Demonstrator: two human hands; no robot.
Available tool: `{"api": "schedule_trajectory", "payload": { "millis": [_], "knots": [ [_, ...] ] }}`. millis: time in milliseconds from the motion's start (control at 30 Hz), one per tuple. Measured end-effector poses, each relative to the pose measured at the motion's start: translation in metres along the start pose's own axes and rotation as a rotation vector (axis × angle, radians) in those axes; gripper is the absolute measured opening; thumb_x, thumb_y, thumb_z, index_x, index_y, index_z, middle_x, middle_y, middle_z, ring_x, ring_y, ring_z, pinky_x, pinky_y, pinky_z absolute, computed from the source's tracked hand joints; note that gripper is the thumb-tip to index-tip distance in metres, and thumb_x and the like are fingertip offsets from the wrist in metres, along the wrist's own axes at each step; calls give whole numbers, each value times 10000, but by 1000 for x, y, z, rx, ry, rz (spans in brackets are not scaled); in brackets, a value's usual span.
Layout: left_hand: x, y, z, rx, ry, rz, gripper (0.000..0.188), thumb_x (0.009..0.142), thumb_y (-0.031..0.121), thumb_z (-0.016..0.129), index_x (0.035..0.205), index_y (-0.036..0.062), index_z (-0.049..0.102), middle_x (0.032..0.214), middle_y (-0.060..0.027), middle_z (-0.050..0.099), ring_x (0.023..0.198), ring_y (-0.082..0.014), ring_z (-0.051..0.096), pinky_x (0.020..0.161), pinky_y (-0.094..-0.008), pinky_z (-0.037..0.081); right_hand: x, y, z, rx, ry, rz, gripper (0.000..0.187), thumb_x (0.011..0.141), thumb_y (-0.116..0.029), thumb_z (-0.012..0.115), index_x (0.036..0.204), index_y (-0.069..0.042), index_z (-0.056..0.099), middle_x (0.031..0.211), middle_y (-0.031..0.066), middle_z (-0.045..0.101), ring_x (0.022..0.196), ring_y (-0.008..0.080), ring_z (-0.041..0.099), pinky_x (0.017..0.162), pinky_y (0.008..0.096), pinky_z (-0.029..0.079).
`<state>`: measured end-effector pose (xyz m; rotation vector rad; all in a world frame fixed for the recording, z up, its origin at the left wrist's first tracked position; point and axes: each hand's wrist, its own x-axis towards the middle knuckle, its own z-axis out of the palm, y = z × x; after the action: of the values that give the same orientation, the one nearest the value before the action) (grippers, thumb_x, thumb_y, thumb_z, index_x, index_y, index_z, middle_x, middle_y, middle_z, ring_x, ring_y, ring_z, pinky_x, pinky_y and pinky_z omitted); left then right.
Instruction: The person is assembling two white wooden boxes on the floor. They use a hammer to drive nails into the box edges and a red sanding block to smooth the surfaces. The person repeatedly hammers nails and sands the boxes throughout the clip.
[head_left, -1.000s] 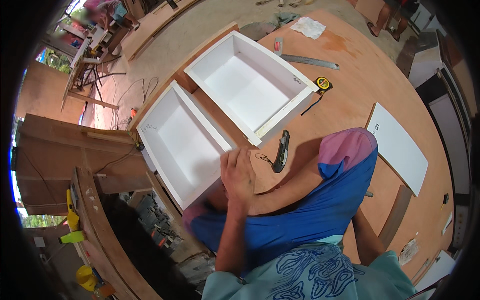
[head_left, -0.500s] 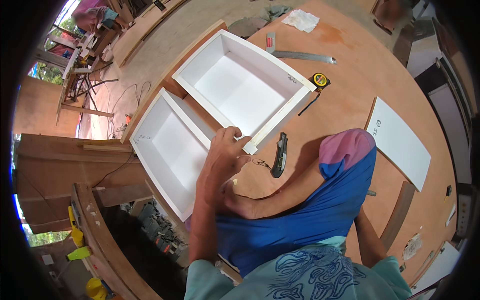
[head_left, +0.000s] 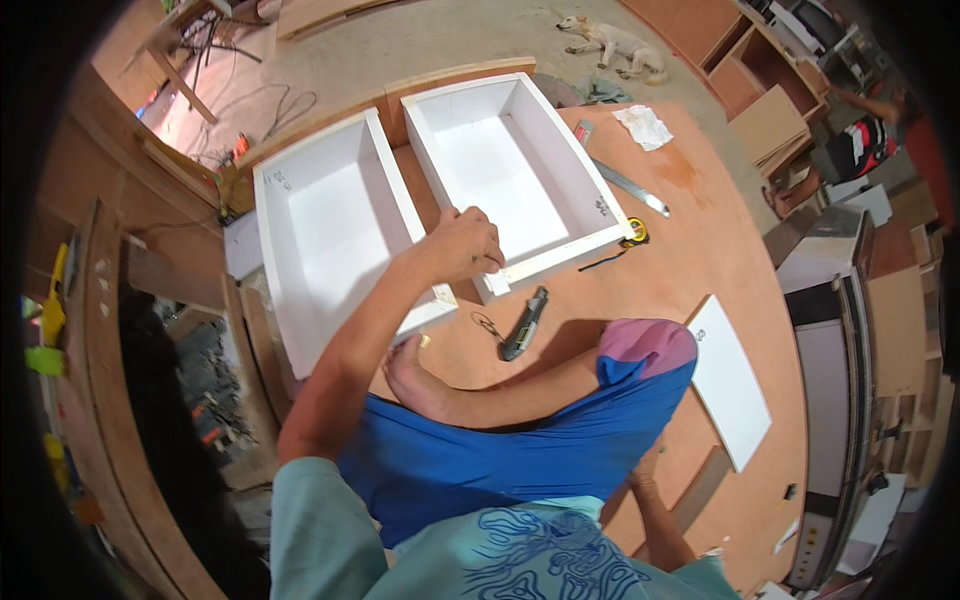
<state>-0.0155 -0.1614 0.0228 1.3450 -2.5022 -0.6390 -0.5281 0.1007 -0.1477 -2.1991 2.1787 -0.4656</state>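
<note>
Two white open drawer boxes lie side by side on the wooden tabletop. My left hand [head_left: 465,245] is at the near left corner of the right drawer box [head_left: 570,258], its fingers curled down onto the edge. My forearm crosses over the left drawer box [head_left: 275,225] and hides part of its near side. A black utility knife [head_left: 524,324] with a small cord loop lies just in front of my bent leg. My right hand [head_left: 648,462] is low beside my knee, near a brown wooden strip [head_left: 695,497]; the leg hides its fingers.
Beyond the right box lie a yellow-black tape measure [head_left: 636,232], a metal square [head_left: 630,187] and a crumpled white cloth [head_left: 643,127]. A white panel [head_left: 730,385] rests on the right. A dog [head_left: 612,48] lies on the floor; another person's arm [head_left: 865,103] shows far right.
The view has swung to the right, bringing the dog and the other person's arm into sight. My left hand stays at the box corner, its fingers now curled lower over the edge.
</note>
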Motion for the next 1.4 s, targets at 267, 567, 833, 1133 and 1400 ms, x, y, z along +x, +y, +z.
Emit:
{"api": "schedule_trajectory", "payload": {
  "millis": [267, 567, 833, 1133, 1400],
  "knots": [
    [-1, 2, 6, 60, -70, -109, 145, 943, 216, 648, 966, 140, 769, 1078, -18, 671, 1244, -253, 488, 1064, -523, 297, 141, -12, -24, 105, -37, -239, 292, 981, -161, 543, 1227, -8, 581, 1269, 161, 608, 1187, 269, 571, 1005, 408, 437],
    [-62, 90, 90, 644, 375, -186, 419, 940, 179, 624, 1299, -34, 604, 1460, -199, 512, 1390, -392, 428, 1168, -527, 330, 244, -58, -53, -127, -521, -749, 270, 980, -152, 546, 1204, -7, 587, 1240, 153, 629, 1157, 246, 596, 982, 394, 455],
    [-71, 109, 139, -481, 821, -605, 342, 975, 98, 627, 1275, -67, 631, 1170, -219, 655, 929, -273, 721, 727, -378, 588, 275, -81, -52, -374, -765, -1048, 250, 979, -145, 549, 1183, -7, 593, 1214, 146, 648, 1131, 225, 619, 962, 381, 471],
    [-48, 129, 130, -872, 950, -699, 340, 969, 78, 614, 1258, -102, 627, 1026, -180, 677, 799, -264, 706, 695, -339, 571, 330, -44, -73, 366, -426, -270, 80, 906, -31, 657, 953, -1, 600, 753, 80, 661, 694, 156, 630, 634, 317, 531],
    [-39, 191, 85, -43, 753, -133, 528, 916, 194, 708, 1329, -95, 551, 1331, -248, 614, 1165, -414, 641, 909, -423, 579, 255, -230, -183, 755, -455, -64, 124, 898, -22, 705, 1005, 22, 664, 747, 52, 706, 656, 111, 668, 579, 267, 537]
  ]
}}
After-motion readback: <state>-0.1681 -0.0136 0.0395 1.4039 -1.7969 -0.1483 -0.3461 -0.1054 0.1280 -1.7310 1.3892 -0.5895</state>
